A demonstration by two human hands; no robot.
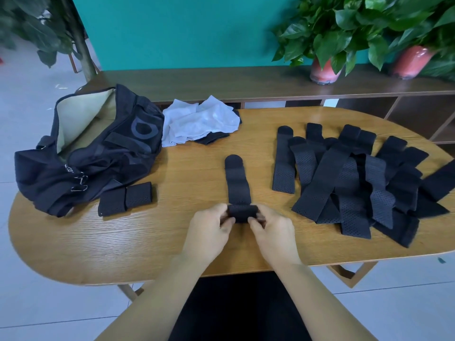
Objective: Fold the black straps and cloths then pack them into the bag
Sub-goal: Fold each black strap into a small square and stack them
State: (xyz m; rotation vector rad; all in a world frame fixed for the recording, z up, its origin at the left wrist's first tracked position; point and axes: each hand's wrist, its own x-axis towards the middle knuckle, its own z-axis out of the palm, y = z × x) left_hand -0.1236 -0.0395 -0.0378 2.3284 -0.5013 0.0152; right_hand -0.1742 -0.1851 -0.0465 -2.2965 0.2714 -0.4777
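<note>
At the near middle of the oval wooden table (147,242), the person's left hand (209,232) and right hand (273,232) meet around the rolled near end of a long black perforated strap (236,183). Each hand pinches one side of the roll between thumb and curled fingers, the left at its left end and the right at its right end. The unrolled part of the strap lies flat on the wood and runs straight away from the hands, ending in a rounded tab toward the far side.

To the right lies a loose heap of black perforated straps (357,178), overlapping one another and fanned out, several with rounded tabs pointing far; some reach the table's right edge. To the near left sit two folded black strap bundles (125,201), side by side and touching. Just beyond them, at the far left, the black fabric bag (81,156) slumps on the table with its mouth open, showing a pale beige lining. Right of the bag, a crumpled white mesh cloth (199,119) rests partly over a small black cloth (214,139).

Behind the table, a dark wooden shelf (197,82) carries two leafy green plants in pink pots (325,70).
</note>
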